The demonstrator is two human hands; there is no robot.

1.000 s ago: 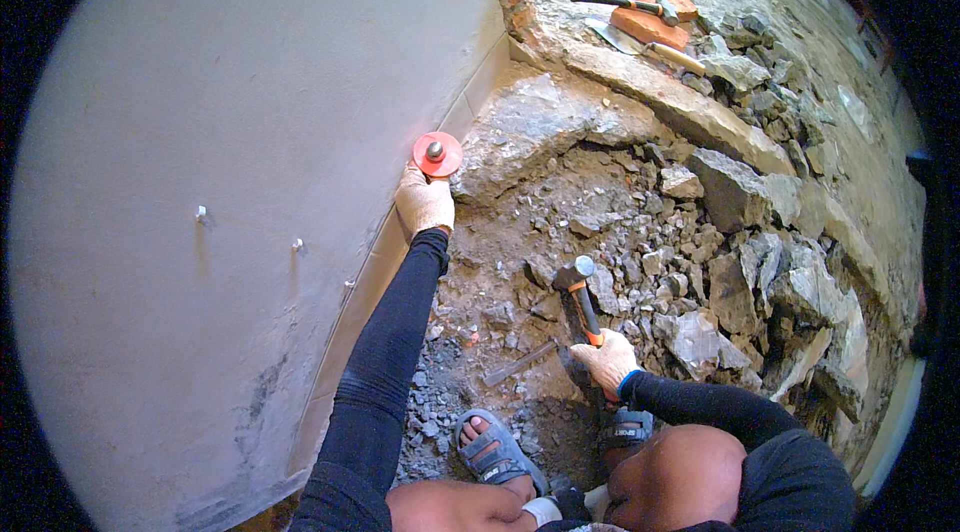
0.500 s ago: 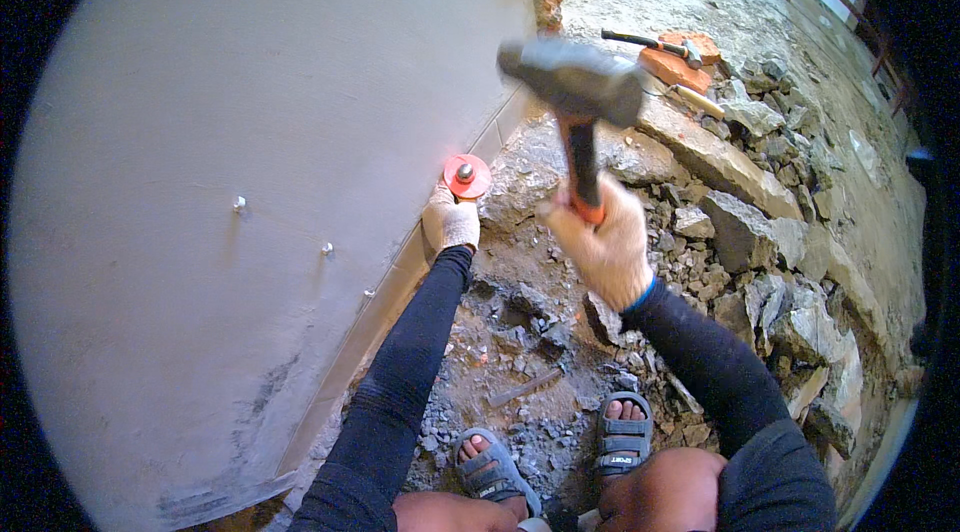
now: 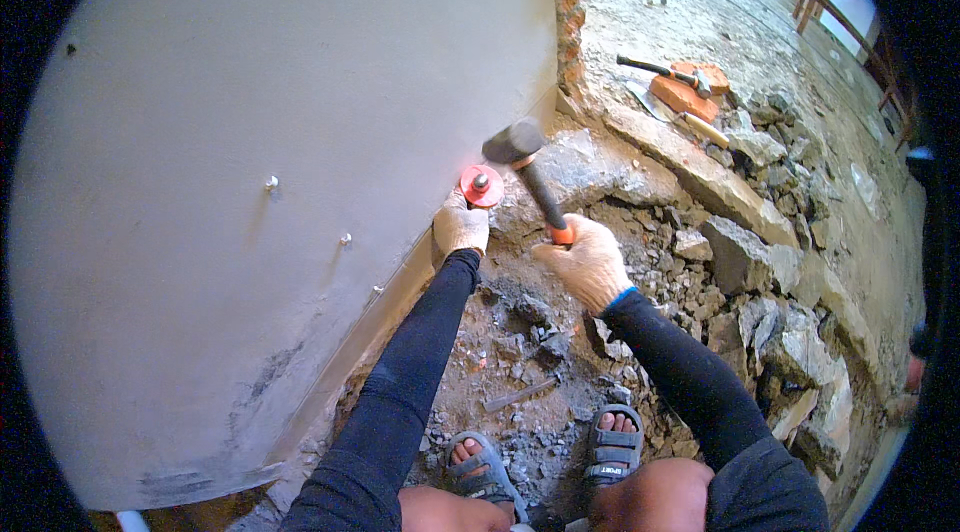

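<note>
My gloved left hand [image 3: 461, 226] is closed round a chisel with a round red hand guard [image 3: 481, 187], low against the grey plastered wall [image 3: 300, 82]. Only the guard and the metal striking end show; the rest of the chisel is hidden behind them and the hand. In my gloved right hand [image 3: 590, 264] is a club hammer [image 3: 541, 194], gripped by its black and orange handle. Its dark head hangs slightly above and to the right of the striking end, apparently just clear of it.
Broken concrete rubble [image 3: 735, 252] covers the ground to the right. Farther off, a second hammer [image 3: 660, 68] lies on orange bricks [image 3: 684, 98], beside a wooden-handled trowel [image 3: 704, 129]. A flat metal strip [image 3: 520, 394] lies before my sandalled feet. Small white fittings [image 3: 271, 183] stick out of the wall.
The club hammer has come down from its raised position toward the chisel's striking end. My left hand still holds the chisel at the wall. The whole view has shifted slightly.
</note>
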